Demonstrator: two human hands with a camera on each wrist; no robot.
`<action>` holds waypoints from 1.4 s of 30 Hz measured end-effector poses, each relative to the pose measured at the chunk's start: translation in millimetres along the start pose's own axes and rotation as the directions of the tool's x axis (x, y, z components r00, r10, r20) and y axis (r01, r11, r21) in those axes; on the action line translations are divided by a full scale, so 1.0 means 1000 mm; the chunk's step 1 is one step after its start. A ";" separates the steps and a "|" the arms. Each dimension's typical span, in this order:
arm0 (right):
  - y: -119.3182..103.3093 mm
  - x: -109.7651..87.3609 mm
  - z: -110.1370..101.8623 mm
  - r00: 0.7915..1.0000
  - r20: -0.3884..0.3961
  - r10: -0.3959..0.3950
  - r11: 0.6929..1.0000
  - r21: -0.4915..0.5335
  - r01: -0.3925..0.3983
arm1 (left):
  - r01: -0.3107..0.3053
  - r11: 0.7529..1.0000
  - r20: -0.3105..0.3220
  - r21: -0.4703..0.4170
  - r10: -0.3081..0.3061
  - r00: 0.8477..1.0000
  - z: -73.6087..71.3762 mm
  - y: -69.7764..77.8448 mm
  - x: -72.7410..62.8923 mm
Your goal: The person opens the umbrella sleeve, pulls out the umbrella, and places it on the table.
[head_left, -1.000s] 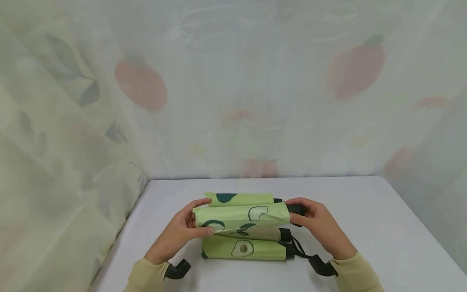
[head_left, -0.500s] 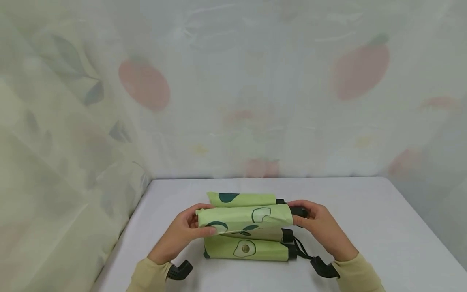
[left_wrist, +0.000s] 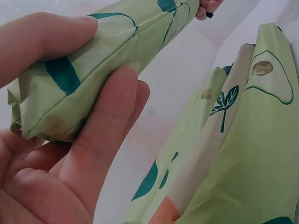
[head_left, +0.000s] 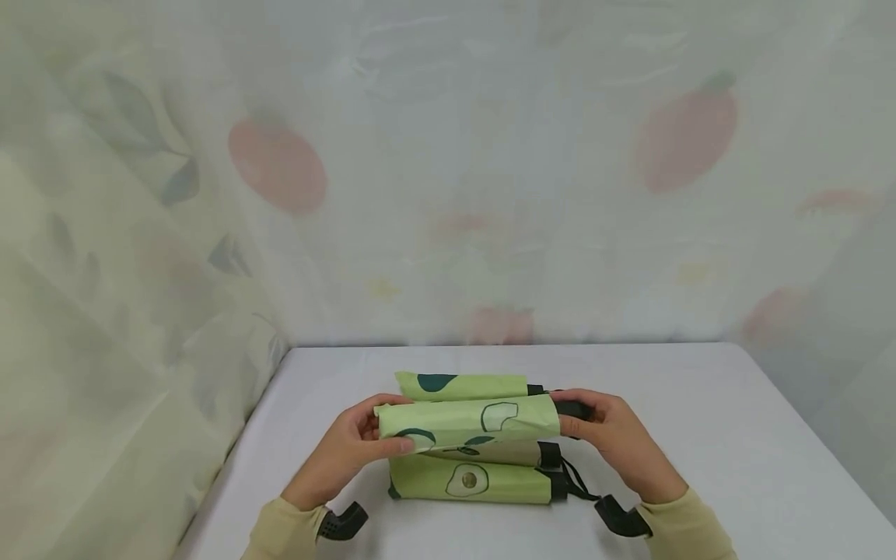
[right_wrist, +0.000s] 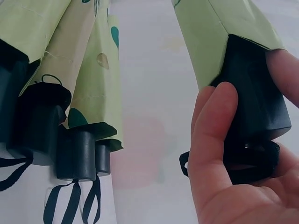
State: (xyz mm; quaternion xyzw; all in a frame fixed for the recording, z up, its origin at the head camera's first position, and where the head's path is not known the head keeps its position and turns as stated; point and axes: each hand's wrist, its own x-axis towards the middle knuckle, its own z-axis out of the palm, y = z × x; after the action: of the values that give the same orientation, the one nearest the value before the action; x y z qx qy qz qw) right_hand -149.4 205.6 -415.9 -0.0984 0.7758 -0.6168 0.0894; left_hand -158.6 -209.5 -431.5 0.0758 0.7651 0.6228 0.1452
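Both hands hold a folded umbrella (head_left: 465,420) level above other folded umbrellas. Its light green sleeve bears an avocado print. My left hand (head_left: 350,445) grips the sleeved end, thumb on the near side and fingers (left_wrist: 110,109) behind and beneath. At the other end my right hand (head_left: 612,435) grips the black handle (right_wrist: 254,93), with the black strap (right_wrist: 252,163) looped by the palm. Below lie a green umbrella (head_left: 430,478) in front, a beige umbrella (head_left: 514,453) with a leaf print behind it, and another green umbrella (head_left: 490,385) at the back, handles to the right.
The umbrellas lie side by side on a white table (head_left: 700,420). Black straps (head_left: 577,478) trail from the lying handles. A pale curtain (head_left: 448,171) with fruit prints hangs behind the table and along its sides. Each wrist wears a black camera mount (head_left: 343,519).
The held umbrella has come slightly lower in the head view, covering more of the beige one. My left fingers have settled lower over its end. Both hands keep their hold.
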 end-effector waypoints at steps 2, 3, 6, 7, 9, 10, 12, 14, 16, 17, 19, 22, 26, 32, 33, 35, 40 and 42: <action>0.003 0.000 0.000 1.000 -0.004 0.016 1.000 -0.003 -0.016 | -0.003 1.000 -0.003 0.000 0.003 1.000 -0.001 -0.002 0.000; 0.005 0.000 -0.001 1.000 -0.004 0.020 1.000 -0.005 -0.020 | -0.008 1.000 -0.004 0.003 0.008 1.000 -0.001 -0.003 0.000; 0.010 0.001 -0.003 1.000 0.006 0.026 1.000 -0.008 -0.026 | -0.017 1.000 -0.003 0.002 0.017 1.000 -0.001 -0.004 0.001; 0.010 0.000 -0.004 1.000 0.010 0.027 1.000 -0.007 -0.027 | -0.020 1.000 0.001 -0.001 0.020 1.000 -0.001 -0.004 0.001; 0.010 0.000 -0.005 0.999 0.018 0.030 1.000 -0.001 -0.030 | -0.023 1.000 0.000 -0.006 0.023 1.000 -0.001 -0.003 0.000; 0.010 0.000 -0.006 0.999 0.020 0.036 0.999 0.012 -0.036 | -0.023 1.000 0.000 -0.009 0.023 1.000 -0.001 -0.003 0.000; 0.010 0.001 -0.006 0.998 0.023 0.051 0.997 0.057 -0.052 | -0.026 1.000 0.000 -0.011 0.026 1.000 -0.002 -0.003 0.000; 0.011 0.002 -0.006 0.998 0.030 0.058 0.992 0.112 -0.061 | -0.026 1.000 0.000 -0.017 0.026 1.000 -0.002 -0.003 -0.001; 0.012 0.004 -0.006 0.998 0.045 0.052 0.984 0.170 -0.059 | -0.027 0.999 0.006 -0.019 0.027 1.000 -0.002 -0.003 0.000; 0.013 0.004 -0.007 0.997 0.056 0.045 0.980 0.191 -0.055 | -0.026 0.999 0.006 -0.019 0.026 1.000 -0.002 -0.003 0.000; 0.014 0.005 -0.007 0.997 0.079 0.024 0.975 0.217 -0.041 | -0.022 0.999 0.007 -0.023 0.022 1.000 -0.002 -0.003 0.000; 0.015 0.006 -0.008 0.994 0.106 0.002 0.971 0.239 -0.027 | -0.024 0.999 0.008 -0.028 0.025 1.000 -0.002 -0.003 0.001; 0.016 0.006 -0.009 0.994 0.108 -0.004 0.966 0.258 -0.025 | -0.030 0.999 0.017 -0.026 0.031 0.999 -0.004 -0.002 0.001; 0.015 0.005 -0.009 0.998 0.064 0.000 0.959 0.282 -0.018 | -0.038 0.999 0.034 -0.017 0.039 0.999 -0.005 -0.002 0.000; 0.015 0.005 -0.009 0.999 0.052 0.007 0.958 0.288 -0.021 | -0.041 0.999 0.036 -0.014 0.041 0.999 -0.005 -0.002 -0.001; 0.014 0.005 -0.010 0.999 0.036 0.016 0.954 0.299 -0.026 | -0.048 0.999 0.042 -0.010 0.049 0.998 -0.005 -0.002 -0.001; 0.013 0.006 -0.011 0.999 0.032 0.021 0.949 0.314 -0.030 | -0.054 0.999 0.052 -0.008 0.054 0.997 -0.006 -0.002 -0.001; 0.014 0.006 -0.012 0.999 0.036 0.015 0.948 0.316 -0.025 | -0.053 0.999 0.058 -0.009 0.054 0.997 -0.006 -0.002 -0.001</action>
State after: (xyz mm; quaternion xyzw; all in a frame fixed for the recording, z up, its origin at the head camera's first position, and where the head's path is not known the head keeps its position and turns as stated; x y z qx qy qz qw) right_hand -159.0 218.5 -426.9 -0.0853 0.6663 -0.7305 0.1231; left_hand -159.7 -215.9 -432.5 0.1137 0.7560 0.6267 0.1509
